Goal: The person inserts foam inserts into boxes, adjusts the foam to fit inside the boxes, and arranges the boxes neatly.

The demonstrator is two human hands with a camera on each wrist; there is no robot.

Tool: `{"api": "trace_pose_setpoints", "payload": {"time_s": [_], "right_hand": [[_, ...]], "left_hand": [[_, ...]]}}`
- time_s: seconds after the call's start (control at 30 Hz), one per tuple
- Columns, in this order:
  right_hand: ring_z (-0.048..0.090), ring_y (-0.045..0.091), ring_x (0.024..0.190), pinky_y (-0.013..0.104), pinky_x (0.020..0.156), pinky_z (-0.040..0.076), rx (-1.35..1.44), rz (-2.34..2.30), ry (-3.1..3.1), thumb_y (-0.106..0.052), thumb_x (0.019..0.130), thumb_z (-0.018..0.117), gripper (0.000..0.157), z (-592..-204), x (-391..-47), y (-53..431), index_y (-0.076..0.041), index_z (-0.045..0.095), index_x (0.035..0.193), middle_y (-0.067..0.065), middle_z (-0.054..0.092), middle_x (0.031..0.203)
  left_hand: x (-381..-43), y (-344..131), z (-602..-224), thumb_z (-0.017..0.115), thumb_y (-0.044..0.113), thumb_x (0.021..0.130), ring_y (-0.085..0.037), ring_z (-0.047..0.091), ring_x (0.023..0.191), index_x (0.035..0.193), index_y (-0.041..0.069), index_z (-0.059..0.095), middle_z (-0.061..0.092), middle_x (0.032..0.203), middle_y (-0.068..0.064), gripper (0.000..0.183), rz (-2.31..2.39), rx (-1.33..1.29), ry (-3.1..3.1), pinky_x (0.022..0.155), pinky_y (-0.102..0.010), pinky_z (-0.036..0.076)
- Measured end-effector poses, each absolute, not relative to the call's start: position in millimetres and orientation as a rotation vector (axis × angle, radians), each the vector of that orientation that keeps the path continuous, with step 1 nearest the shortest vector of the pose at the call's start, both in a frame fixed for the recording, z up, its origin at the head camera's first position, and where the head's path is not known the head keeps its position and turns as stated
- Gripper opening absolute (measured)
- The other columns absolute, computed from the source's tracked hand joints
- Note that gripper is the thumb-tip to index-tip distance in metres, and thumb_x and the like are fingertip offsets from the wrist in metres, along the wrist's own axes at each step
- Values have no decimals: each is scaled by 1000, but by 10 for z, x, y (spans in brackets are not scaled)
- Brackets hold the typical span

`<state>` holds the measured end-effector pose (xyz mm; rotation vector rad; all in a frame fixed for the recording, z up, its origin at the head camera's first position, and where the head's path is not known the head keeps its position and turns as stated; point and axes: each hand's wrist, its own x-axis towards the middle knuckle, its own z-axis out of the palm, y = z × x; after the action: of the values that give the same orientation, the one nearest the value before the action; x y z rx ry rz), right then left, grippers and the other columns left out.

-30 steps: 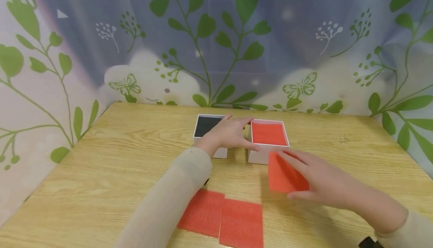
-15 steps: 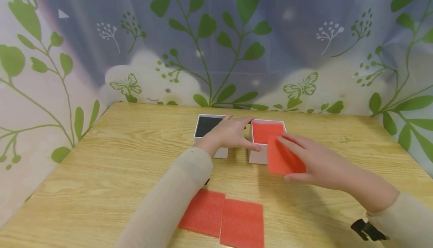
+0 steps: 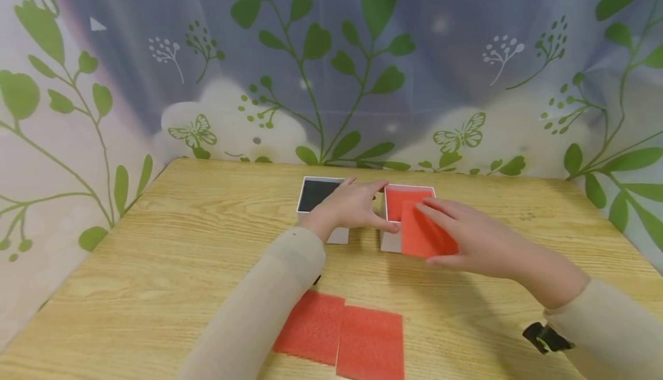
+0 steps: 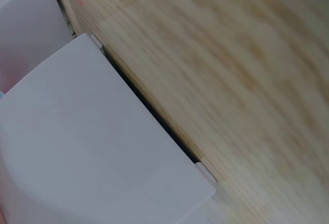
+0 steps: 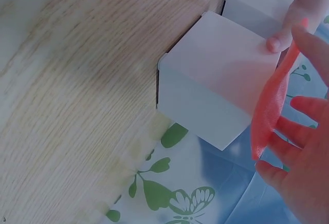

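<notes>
In the head view, my left hand [image 3: 348, 204] reaches over the left white box [image 3: 339, 236], which has black material [image 3: 316, 193] inside. Its thumb and index finger hold the left side of the right white box [image 3: 391, 237]. Red sheet material [image 3: 396, 198] lies inside this box. My right hand [image 3: 479, 244] pinches a curved red felt-like square [image 3: 422, 230] between thumb and fingers. The square is tilted over the box's front right part and hides it. In the right wrist view, the red square [image 5: 272, 103] bends beside the box's upper edge, with my left thumb [image 5: 277, 43] on the box front.
Two red squares lie flat side by side near the front: the left one [image 3: 313, 328] is partly behind my left sleeve, the right one [image 3: 370, 342] is in full view. A leaf-patterned curtain [image 3: 233, 80] borders the wooden table [image 3: 181, 242] at the back.
My right hand has lifted the red square and carried it forward and slightly left, up over the right box's front. The left hand has stayed in place.
</notes>
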<state>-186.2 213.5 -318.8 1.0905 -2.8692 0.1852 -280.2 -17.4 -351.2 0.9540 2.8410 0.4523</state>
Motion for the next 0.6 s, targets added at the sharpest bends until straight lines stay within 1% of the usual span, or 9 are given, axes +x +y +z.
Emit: {"api": "trace_pose_setpoints", "payload": {"time_s": [0.2,0.43,0.6], "right_hand": [[40,40,124,54,97,38,1091,183,-2863,-42,77,74,86,-3200,-1894,2090,-4,34,144,19,36,142],[40,40,124,54,96,39,1102,190,-2862,-41,78,74,86,-3219,-1954,2029,-5,33,144,18,35,143],[36,40,127,55,99,35,1109,241,-2893,-40,79,73,85,-3218,-1976,1999,-4,32,145,19,33,145]], "left_hand": [[-2791,-178,-3512,63,69,72,-9,48,120,149,17,25,48,138,3,100,449,941,2835,113,-39,2],[-2772,-188,-3489,64,62,75,-8,55,110,149,17,24,53,132,3,95,441,916,2824,113,-39,3],[-2773,-191,-3484,65,59,76,-8,56,107,149,16,25,57,127,2,93,455,931,2824,113,-39,4]]}}
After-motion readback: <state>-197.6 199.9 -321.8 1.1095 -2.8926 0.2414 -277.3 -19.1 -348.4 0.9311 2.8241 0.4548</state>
